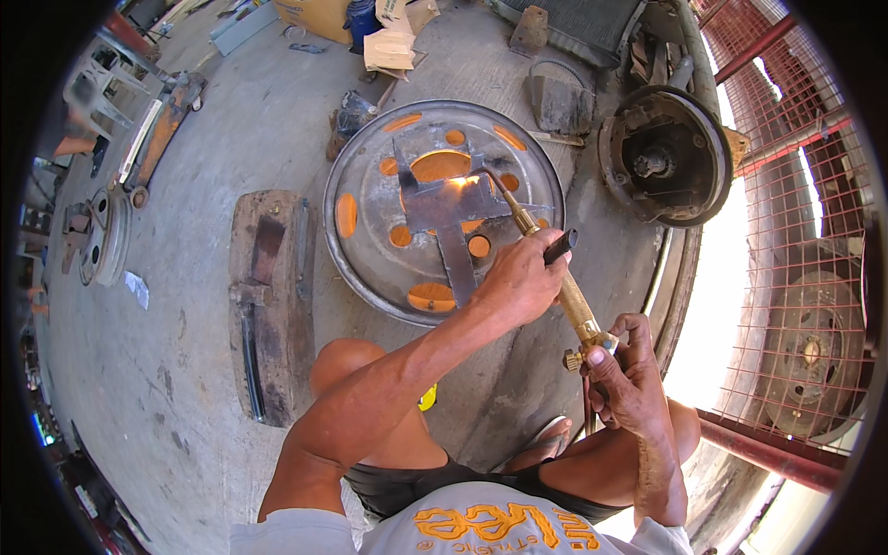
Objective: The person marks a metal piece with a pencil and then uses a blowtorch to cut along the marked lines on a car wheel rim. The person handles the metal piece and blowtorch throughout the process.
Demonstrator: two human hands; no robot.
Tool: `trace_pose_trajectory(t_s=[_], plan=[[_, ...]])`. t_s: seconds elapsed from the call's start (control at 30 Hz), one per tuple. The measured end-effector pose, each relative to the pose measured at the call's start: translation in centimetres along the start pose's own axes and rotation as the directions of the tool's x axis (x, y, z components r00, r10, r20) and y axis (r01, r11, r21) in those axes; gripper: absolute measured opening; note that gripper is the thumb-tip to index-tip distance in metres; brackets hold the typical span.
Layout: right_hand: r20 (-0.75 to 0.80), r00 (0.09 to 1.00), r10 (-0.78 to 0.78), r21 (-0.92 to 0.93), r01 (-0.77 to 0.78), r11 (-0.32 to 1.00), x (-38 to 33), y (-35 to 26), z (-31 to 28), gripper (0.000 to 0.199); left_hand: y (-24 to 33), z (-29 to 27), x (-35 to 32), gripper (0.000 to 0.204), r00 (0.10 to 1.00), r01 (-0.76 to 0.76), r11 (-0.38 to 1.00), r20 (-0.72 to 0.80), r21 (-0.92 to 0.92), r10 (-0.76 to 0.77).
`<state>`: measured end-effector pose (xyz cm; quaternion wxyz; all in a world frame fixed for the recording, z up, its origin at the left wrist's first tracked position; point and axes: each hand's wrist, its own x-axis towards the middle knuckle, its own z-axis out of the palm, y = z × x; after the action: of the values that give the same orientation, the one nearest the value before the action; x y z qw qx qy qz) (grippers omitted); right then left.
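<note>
My left hand (523, 282) is closed around the front of a brass gas torch (578, 305). A short black cylinder (560, 247), whose kind I cannot make out, juts from that hand. My right hand (629, 379) grips the torch's rear end beside its valve knobs. The bent torch tip reaches over a flat metal plate (439, 205), where a small bright flame glows on the upper edge. Strips of metal form a cross with this plate, and a longer strip (455, 264) points towards me. All rest on a grey steel wheel (356, 268) lying flat, with orange showing through its holes.
A worn wooden block (245, 324) with a metal bar lies left of the wheel. At the right stand a brake drum (666, 157) and a red mesh fence (795, 185). Cardboard (388, 51) and a radiator (592, 28) are at the back. My bent knees flank the near side.
</note>
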<state>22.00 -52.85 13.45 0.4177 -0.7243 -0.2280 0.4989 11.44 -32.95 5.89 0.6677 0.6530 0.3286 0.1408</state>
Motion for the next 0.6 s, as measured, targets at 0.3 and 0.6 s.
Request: trace_pose_trajectory(t_s=[0.3, 0.6], plan=[[0.047, 0.999, 0.023, 0.018, -0.024, 1.000, -0.10, -0.47, -0.10, 0.045, -0.06, -0.24, -0.25, 0.031, 1.000, -0.009, 0.998, -0.029, 0.056, 0.011], [0.047, 0.999, 0.013, 0.005, -0.014, 1.000, -0.16, -0.55, 0.00, 0.042, 0.33, -0.29, -0.38, 0.030, 1.000, 0.014, 0.999, -0.018, 0.040, -0.014]])
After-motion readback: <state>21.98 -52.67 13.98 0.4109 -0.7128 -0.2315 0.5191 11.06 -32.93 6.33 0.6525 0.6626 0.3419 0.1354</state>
